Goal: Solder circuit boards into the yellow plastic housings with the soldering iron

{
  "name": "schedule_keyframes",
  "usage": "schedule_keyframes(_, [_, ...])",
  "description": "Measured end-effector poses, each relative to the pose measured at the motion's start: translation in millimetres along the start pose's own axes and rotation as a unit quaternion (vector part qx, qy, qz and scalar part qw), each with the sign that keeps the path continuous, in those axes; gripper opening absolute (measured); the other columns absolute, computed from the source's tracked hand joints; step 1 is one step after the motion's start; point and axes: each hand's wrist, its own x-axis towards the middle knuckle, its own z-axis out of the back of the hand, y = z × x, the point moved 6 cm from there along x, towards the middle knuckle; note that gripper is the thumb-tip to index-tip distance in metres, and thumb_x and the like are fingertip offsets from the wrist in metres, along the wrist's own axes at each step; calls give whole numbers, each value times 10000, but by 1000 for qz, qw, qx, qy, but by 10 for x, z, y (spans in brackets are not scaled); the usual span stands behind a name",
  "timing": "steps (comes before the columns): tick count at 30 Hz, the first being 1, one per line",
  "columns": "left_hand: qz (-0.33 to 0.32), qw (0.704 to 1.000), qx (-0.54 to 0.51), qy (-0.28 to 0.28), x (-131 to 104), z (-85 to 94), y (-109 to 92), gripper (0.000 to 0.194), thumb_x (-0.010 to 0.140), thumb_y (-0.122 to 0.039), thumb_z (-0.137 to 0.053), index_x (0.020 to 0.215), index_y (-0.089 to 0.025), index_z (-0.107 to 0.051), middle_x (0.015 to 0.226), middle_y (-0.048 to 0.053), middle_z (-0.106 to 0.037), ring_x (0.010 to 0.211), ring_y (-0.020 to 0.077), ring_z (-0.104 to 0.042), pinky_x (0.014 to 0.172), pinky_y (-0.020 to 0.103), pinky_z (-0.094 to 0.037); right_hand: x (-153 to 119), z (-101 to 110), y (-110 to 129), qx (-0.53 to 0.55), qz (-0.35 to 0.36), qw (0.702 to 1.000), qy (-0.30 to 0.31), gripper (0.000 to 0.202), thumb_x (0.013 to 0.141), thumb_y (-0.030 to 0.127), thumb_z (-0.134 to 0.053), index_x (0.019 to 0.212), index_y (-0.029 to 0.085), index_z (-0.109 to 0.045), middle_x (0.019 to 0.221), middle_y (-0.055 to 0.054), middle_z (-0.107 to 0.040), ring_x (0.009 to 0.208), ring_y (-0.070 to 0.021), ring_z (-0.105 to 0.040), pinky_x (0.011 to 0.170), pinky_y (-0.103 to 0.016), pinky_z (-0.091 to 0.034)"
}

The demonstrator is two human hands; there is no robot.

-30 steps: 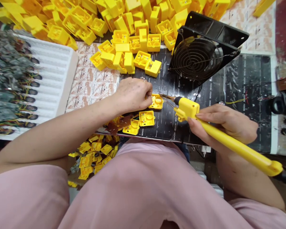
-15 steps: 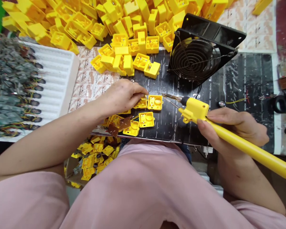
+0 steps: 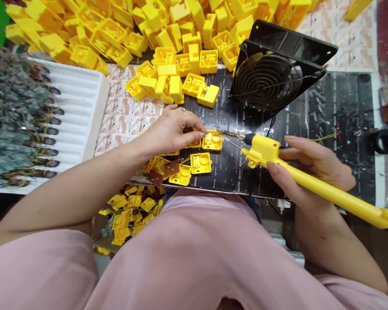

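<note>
My right hand (image 3: pixel 317 165) grips a yellow soldering iron (image 3: pixel 323 187) with a wire-feed tube beside its tip. The tip points left and reaches the upper edge of an open yellow plastic case (image 3: pixel 212 141). At that case's left side, my left hand (image 3: pixel 177 128) has thumb and forefinger closed in a pinch; whatever is between them is too small to make out. Just below lie two more open cases, one yellow case (image 3: pixel 201 163) apart and another yellow case (image 3: pixel 180 175) beside brown board pieces (image 3: pixel 163 171). Another case is partly covered by my left hand.
A black fan (image 3: pixel 265 79) stands tilted behind the iron. Yellow housings (image 3: pixel 168 69) are heaped along the back. On the left, a white foam tray (image 3: pixel 84 99) bears many wired grey parts (image 3: pixel 16 116). Below the bench edge, a box holds yellow cases (image 3: pixel 126 215).
My left fingers have shifted right to the edge of the open case. The iron's tip has come slightly left relative to the case, now reaching over its upper edge.
</note>
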Motion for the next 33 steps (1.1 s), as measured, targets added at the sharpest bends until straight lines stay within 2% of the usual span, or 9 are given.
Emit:
schedule_keyframes(3, [-3,999,-39,12,-4,-47,30,299,1002,-339,-602,1071,-239,-874,1086,50,-867,1022,194,-798,990,309,-577,23,12,-17,-5,-8,1000,-24,583,927,261,-895,1463,410,-720,1062,16,-860,724,-222,-806,653,-373,-698])
schedule_keyframes(5, [3,999,-51,8,-2,-58,51,328,1013,-342,-579,1089,-225,-876,1088,63,-866,1015,194,-797,929,283,-584,32,1,-18,0,-8,1000,-22,567,932,261,-889,1452,412,-724,1046,22,-861,708,-217,-799,669,-376,-716])
schedule_keyframes(9, [15,1000,-12,0,-4,-57,22,279,984,-335,-621,1115,-247,-851,1001,23,-855,1000,205,-784,1152,430,-533,31,-5,-30,2,-3,1000,-22,534,920,258,-897,1416,384,-745,1035,18,-863,701,-209,-797,674,-350,-724])
schedule_keyframes(11, [17,999,34,-16,-26,-46,-25,217,963,-319,-658,1065,-257,-838,955,6,-840,1032,230,-776,1293,581,-403,27,5,-33,3,5,1000,-27,526,914,252,-901,1406,366,-753,1036,16,-863,702,-197,-798,675,-321,-715])
schedule_keyframes(14, [-13,993,109,-50,-93,-41,-127,255,1021,-295,-589,936,-281,-829,958,30,-831,1192,298,-742,1337,701,-271,26,14,-28,6,6,1000,-25,523,925,246,-891,1416,353,-748,1041,9,-863,707,-193,-800,677,-311,-708])
schedule_keyframes(17, [-41,986,149,-55,-161,-75,-179,377,1080,-309,-505,887,-307,-829,932,49,-828,1263,326,-710,1311,708,-298,40,3,14,2,5,1000,-11,473,917,258,-900,1363,340,-768,1034,-1,-864,709,-206,-803,630,-319,-696])
schedule_keyframes(23, [-21,990,132,-42,-160,-102,-147,261,1025,-322,-581,967,-297,-834,953,27,-833,1162,291,-728,1290,654,-366,129,-45,173,53,68,996,13,317,868,209,-938,1128,307,-786,866,-5,-826,702,-232,-801,571,-344,-696])
schedule_keyframes(27, [-22,988,151,-36,-115,-118,-201,288,997,-293,-555,919,-267,-831,927,49,-822,1165,309,-720,1288,649,-367,227,-90,252,51,136,988,56,246,859,153,-931,974,262,-743,778,4,-788,644,-185,-772,515,-270,-643])
schedule_keyframes(33, [-31,980,198,-1,-29,-134,-294,284,934,-273,-555,860,-246,-828,920,68,-813,1137,321,-718,1253,636,-395,342,-145,317,19,188,978,86,247,888,191,-925,945,275,-701,751,39,-785,571,-143,-738,406,-221,-528])
